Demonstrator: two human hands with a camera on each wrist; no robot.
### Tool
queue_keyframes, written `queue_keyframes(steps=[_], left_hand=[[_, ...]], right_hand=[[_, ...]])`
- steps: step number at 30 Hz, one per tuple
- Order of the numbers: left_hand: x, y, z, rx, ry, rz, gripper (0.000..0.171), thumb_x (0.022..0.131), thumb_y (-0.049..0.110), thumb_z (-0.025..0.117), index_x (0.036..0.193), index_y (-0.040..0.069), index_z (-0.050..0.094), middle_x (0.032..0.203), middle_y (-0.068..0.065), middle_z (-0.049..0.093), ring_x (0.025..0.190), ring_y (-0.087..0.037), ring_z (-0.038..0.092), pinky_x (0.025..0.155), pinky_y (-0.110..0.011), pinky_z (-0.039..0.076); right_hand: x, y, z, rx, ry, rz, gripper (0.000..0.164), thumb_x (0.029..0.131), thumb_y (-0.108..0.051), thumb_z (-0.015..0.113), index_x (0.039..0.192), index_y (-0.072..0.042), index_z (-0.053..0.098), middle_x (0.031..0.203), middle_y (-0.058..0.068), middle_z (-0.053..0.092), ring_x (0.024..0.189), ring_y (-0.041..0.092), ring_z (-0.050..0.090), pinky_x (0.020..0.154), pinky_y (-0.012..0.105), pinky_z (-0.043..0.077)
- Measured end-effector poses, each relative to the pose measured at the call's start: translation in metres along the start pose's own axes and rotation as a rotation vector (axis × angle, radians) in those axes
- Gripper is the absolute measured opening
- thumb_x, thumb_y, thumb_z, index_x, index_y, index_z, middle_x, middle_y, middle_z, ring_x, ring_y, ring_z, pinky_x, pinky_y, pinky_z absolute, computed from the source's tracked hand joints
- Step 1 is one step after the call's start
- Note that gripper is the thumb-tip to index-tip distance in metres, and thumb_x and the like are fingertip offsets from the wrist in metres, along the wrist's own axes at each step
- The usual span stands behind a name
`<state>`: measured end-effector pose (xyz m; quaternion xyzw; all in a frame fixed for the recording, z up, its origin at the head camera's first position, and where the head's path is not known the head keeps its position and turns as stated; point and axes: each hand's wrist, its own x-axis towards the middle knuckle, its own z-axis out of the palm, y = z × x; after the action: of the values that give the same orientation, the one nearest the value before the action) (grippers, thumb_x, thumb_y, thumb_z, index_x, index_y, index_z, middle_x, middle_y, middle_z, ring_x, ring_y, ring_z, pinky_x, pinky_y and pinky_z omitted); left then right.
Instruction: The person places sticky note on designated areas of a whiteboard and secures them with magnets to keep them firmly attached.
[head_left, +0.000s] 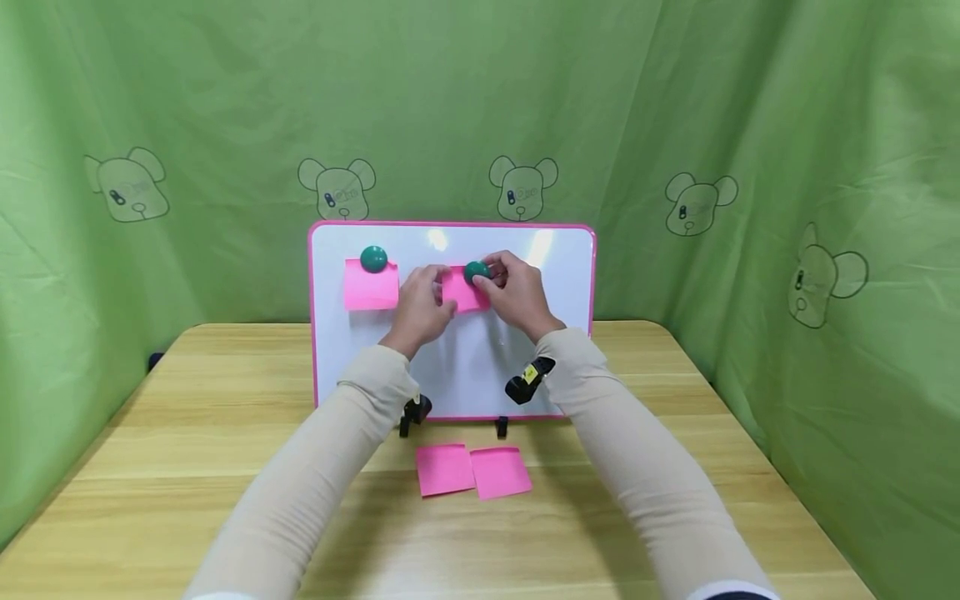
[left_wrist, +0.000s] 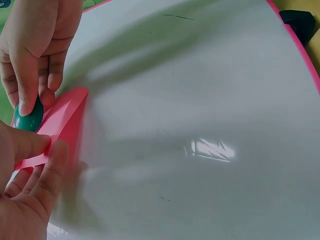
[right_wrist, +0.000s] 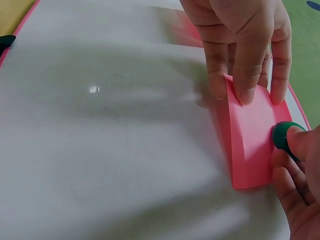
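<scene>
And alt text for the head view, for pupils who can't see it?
A person's left hand pinches a square pink paper note on a pink-framed whiteboard; the right hand holds a round green magnet on that note. To the left, another magnet tops a second note; two more lie on the wooden table.

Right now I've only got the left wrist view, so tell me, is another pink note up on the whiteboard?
Observer: Yes, a pinned note hangs on the left part of the whiteboard, under a green magnet at its top edge.
Operator: Anything lying on the table in front of it?
Observer: Two more pink ones, a left note and a right note, lie side by side on the table.
</scene>
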<state>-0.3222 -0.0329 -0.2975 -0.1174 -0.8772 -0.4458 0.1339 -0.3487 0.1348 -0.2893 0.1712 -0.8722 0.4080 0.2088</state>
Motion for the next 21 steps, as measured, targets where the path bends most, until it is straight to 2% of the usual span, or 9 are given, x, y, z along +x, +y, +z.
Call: queue_keyframes(steps=[9,15,21], left_hand=[[0.004,0.003,0.002,0.039,0.007,0.008,0.051,0.087,0.006,0.07,0.135,0.006,0.052,0.113,-0.01,0.051,0.096,-0.022,0.052,0.08,-0.031,0.051],[0.007,0.005,0.002,0.076,-0.006,0.024,0.052,0.088,0.008,0.07,0.136,0.005,0.051,0.116,-0.012,0.05,0.099,-0.023,0.05,0.085,-0.033,0.049],[0.01,0.008,0.001,0.078,-0.021,0.011,0.053,0.088,0.006,0.069,0.137,0.004,0.05,0.12,-0.013,0.05,0.103,-0.023,0.049,0.089,-0.032,0.049]], right_hand=[[0.004,-0.002,-0.001,-0.012,0.008,0.022,0.026,0.091,-0.013,0.068,0.113,-0.001,0.062,0.096,0.012,0.066,0.084,0.021,0.062,0.074,0.029,0.054],[0.008,-0.005,-0.001,-0.023,0.017,0.021,0.026,0.091,-0.013,0.068,0.113,-0.001,0.061,0.095,0.012,0.065,0.083,0.021,0.061,0.074,0.03,0.054],[0.012,-0.007,-0.001,-0.037,0.031,0.027,0.027,0.092,-0.014,0.068,0.113,-0.001,0.061,0.093,0.012,0.065,0.083,0.021,0.061,0.074,0.03,0.054]])
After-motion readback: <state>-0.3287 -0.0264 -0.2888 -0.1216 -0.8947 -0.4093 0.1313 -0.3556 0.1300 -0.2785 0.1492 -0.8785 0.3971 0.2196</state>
